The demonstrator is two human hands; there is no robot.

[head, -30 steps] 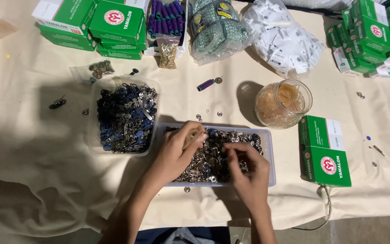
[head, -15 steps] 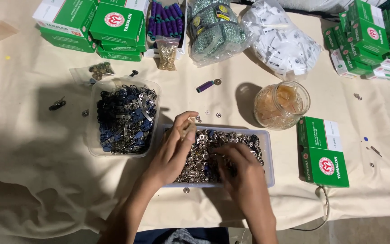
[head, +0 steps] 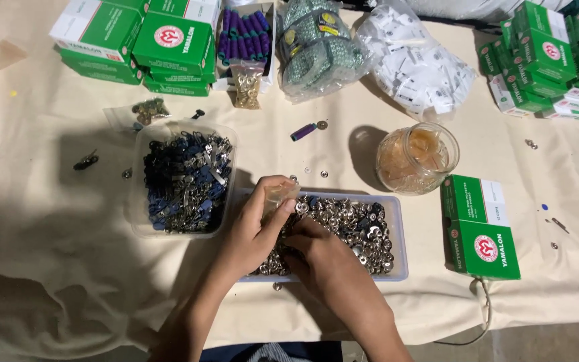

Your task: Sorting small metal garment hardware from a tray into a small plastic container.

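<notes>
Step in hand: filling. Left hand pinches a small clear plastic bag above the tray. Right hand, just beside it, is dug into shiny, rounded metal snap buttons, its grasp hidden. Next calls for holding the bag mouth open.

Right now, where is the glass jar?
In the head view, the glass jar stands on the cloth to the right, just above the tray of silver snaps and left of the single green box.
</notes>
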